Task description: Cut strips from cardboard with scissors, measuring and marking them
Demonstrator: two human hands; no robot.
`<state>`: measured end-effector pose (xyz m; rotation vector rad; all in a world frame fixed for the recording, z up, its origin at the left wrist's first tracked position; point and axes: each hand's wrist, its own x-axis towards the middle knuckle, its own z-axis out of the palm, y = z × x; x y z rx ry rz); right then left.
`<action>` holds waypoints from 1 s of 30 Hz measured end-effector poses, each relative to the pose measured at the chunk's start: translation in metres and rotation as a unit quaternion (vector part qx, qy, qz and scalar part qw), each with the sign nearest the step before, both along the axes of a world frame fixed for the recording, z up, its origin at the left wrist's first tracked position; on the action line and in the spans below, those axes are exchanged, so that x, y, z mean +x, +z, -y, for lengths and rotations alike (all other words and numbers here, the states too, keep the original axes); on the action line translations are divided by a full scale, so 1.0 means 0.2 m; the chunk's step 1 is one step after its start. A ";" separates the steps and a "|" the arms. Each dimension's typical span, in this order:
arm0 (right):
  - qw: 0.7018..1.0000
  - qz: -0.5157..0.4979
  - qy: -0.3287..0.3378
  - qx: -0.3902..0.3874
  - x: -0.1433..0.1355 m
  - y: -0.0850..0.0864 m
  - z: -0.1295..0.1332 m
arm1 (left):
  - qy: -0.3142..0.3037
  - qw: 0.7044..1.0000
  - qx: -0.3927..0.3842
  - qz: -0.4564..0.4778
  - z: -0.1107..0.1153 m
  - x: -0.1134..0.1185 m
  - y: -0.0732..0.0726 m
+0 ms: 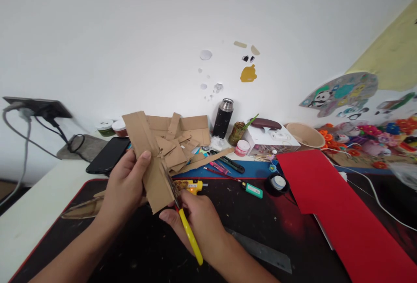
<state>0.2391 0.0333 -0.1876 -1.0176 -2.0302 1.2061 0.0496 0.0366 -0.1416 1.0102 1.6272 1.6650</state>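
Observation:
My left hand (130,181) grips a long strip of cardboard (140,133), its thumb on the front face and the fingers behind. The strip stands tilted above the dark mat. My right hand (198,218) is closed round a pair of scissors with yellow handles (190,237). The scissor blades (170,183) lie along the right edge of the cardboard, pointing up and away from me. One handle sticks out below my right hand; the other is mostly hidden by it. Just behind my right hand lies a yellow glue gun (192,186), partly covered.
Cardboard scraps (176,155) are heaped at the back by a black flask (223,118). A black phone (109,155) lies left. On the right are a red sheet (329,196), a green lighter (252,189) and a small dark pot (276,183). A ruler (263,250) lies near my right forearm.

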 end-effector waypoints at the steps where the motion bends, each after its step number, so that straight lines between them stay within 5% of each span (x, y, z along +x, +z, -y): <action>1: 1.000 -0.005 0.001 -0.001 0.00 0.00 0.00 | -0.002 1.000 0.002 0.006 0.00 0.00 0.00; 14: 1.000 0.000 0.003 -0.008 0.00 -0.01 0.01 | 0.062 0.988 0.033 -0.137 0.03 0.04 0.01; 30: 0.999 0.030 -0.007 -0.035 -0.05 0.01 0.03 | 0.024 1.000 -0.005 0.014 0.02 0.04 0.00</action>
